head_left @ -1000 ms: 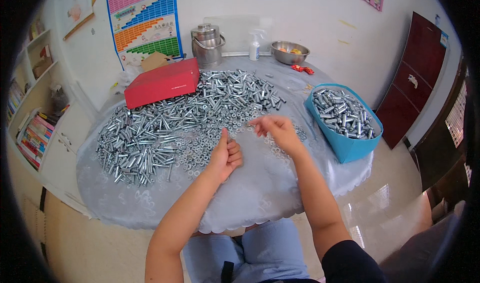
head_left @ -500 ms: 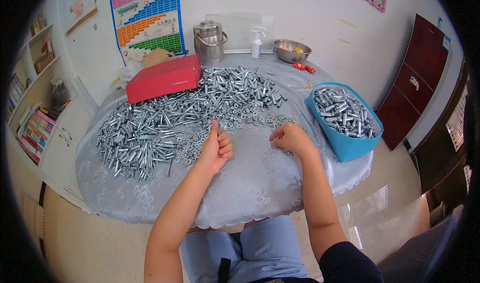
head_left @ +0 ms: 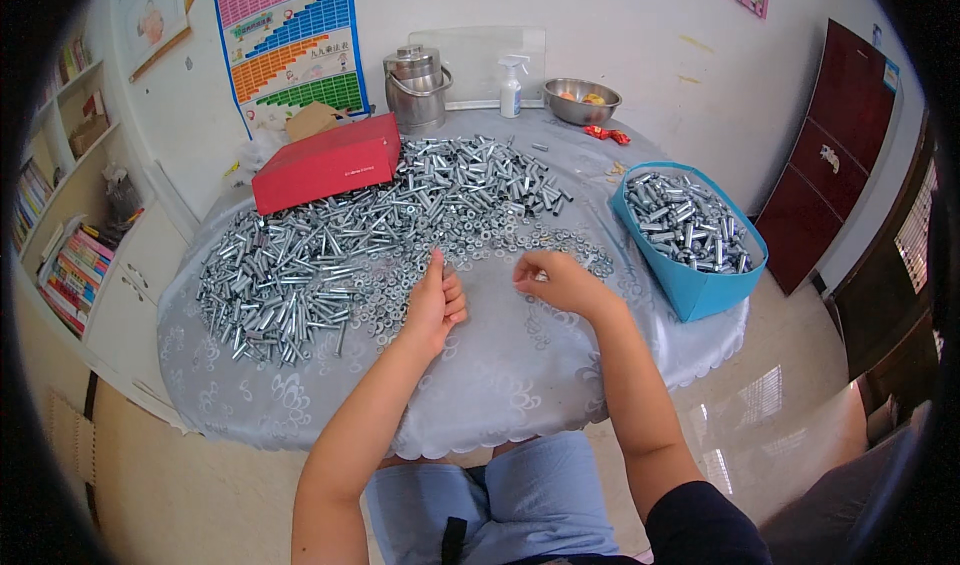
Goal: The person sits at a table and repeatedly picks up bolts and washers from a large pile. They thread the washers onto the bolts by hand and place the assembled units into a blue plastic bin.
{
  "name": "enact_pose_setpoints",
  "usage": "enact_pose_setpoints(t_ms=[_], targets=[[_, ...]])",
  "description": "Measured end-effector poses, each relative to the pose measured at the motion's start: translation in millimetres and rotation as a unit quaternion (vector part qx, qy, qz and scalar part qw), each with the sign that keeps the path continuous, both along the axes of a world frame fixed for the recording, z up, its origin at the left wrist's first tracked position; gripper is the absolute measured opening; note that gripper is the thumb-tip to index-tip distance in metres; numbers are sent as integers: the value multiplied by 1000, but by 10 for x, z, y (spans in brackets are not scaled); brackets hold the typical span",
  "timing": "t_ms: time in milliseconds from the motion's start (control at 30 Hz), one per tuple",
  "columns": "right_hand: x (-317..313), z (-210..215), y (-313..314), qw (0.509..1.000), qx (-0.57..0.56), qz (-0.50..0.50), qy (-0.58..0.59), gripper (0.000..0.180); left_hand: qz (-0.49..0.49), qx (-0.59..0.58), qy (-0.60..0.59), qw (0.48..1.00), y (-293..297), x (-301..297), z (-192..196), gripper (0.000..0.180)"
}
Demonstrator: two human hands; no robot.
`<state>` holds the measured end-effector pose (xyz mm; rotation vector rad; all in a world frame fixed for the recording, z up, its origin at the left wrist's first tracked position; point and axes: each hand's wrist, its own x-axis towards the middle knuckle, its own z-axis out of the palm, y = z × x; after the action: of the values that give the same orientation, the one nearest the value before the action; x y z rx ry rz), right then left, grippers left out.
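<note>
My left hand (head_left: pixel 436 310) is closed above the front of the metal pile, thumb pointing up and fingers curled in. What it holds, if anything, is hidden. To its right, my right hand (head_left: pixel 556 281) is closed in a pinch over the tablecloth; a tiny pale piece shows at its fingers, too small to name. Beyond both hands lie loose nuts and washers (head_left: pixel 480 235). Long silver bolts (head_left: pixel 290 305) are heaped at the left, and short metal sleeves (head_left: pixel 490 170) farther back.
A blue bin (head_left: pixel 690 290) of metal sleeves and bolts stands at the right. A red box (head_left: pixel 325 170) rests on the pile. Behind are a steel pot (head_left: pixel 415 95), a spray bottle (head_left: pixel 511 95), a steel bowl (head_left: pixel 583 113) with fruit, and red wrappers (head_left: pixel 607 135). A grey cloth (head_left: pixel 480 385) covers the table.
My right hand has moved left, closer to my left hand, from the nuts and washers at the right. My left hand stays closed in nearly the same place.
</note>
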<state>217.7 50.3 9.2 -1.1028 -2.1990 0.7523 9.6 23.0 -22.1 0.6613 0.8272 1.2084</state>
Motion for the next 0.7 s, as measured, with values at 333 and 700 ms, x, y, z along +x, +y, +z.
enact_pose_setpoints(t_ms=[333,700], targets=[[-297,78,-139,924,-184,107,318,16,-15,-22,39,999,-139,162,142,43],[-366,-27,-113,943,-102,69,308,14,-30,-45,31,998,-111,129,128,44]])
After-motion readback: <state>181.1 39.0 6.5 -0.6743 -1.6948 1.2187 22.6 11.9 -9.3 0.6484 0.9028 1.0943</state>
